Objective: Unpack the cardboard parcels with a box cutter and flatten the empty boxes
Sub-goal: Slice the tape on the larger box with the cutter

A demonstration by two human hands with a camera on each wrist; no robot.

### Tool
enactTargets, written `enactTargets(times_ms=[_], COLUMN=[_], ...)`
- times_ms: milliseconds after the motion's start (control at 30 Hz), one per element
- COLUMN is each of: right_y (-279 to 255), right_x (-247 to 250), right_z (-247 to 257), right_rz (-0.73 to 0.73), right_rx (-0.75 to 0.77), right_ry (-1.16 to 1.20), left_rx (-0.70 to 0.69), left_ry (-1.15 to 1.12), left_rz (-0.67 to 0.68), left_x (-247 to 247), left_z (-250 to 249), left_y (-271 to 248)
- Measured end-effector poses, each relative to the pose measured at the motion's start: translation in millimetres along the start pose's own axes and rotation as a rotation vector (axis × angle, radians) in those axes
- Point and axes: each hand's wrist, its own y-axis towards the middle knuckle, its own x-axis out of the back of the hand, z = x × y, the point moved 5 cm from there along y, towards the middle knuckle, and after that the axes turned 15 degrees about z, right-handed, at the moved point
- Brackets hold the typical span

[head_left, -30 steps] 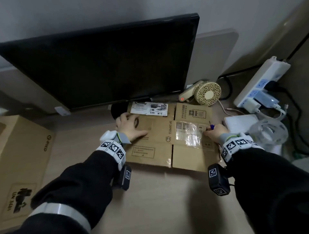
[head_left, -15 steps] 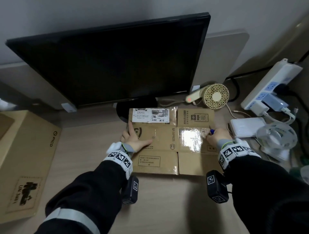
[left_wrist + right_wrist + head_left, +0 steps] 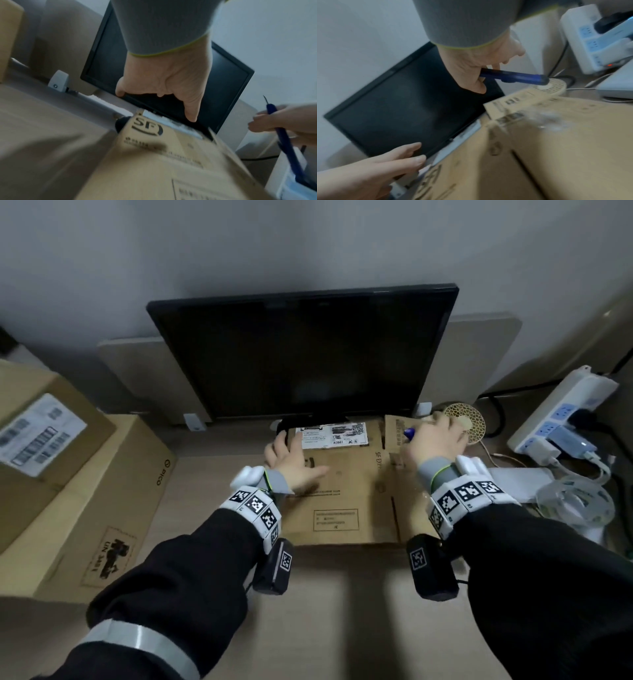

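Note:
A flattened brown cardboard box (image 3: pixel 342 494) with a white shipping label (image 3: pixel 334 433) lies on the desk in front of the monitor. My left hand (image 3: pixel 291 462) lies over its far left part with straight, spread fingers (image 3: pixel 406 154) that reach the label edge. Over the box's far right corner my right hand (image 3: pixel 435 440) grips a blue box cutter (image 3: pixel 513 77). The cutter's thin blade (image 3: pixel 265 98) points up in the left wrist view. A small flap (image 3: pixel 503 105) at that corner stands slightly raised. Crumpled clear tape (image 3: pixel 547 120) sticks to the right panel.
A black monitor (image 3: pixel 301 354) stands just behind the box. Two larger cardboard boxes (image 3: pixel 85 491) are stacked at the left. On the right are a small beige fan (image 3: pixel 467 422), a white power strip (image 3: pixel 561 412) with plugs, a white flat device (image 3: pixel 513 477) and a clear coil (image 3: pixel 575 505).
My right hand has carried the cutter from the taped right panel toward the box's far right corner. The left hand stays on the left part. The head view has pulled back and tilted up.

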Motion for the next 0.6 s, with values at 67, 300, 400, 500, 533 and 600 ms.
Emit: enactTargets(times_ms=[67, 300, 400, 500, 533, 600], right_y=[-11.9, -61.6, -93.4, -110.8, -118.5, -139.6], right_x=[7.3, -18.3, -38.2, -49.4, -53.1, -59.9], right_z=[27.3, 147.2, 209.1, 249.1, 265.5, 309.6], right_rz=[-0.004, 0.240, 0.356, 0.441, 0.476, 0.516], right_rx=[0.118, 0.454, 0.528, 0.595, 0.623, 0.670], right_ry=[0.033, 0.299, 0.302, 0.342, 0.360, 0.386], left_rx=[-0.041, -0.061, -0.027, -0.039, -0.030, 0.005], left_ry=[-0.001, -0.050, -0.076, -0.072, -0.072, -0.095], left_rz=[-0.049, -0.228, -0.328, -0.408, -0.443, -0.546], left_x=[16.7, 102.9, 145.3, 175.2, 187.6, 217.7], left_z=[1.4, 54.2, 100.4, 130.0, 144.0, 184.6], left_y=[-13.0, -69.3, -105.7, -133.5, -145.7, -176.5])
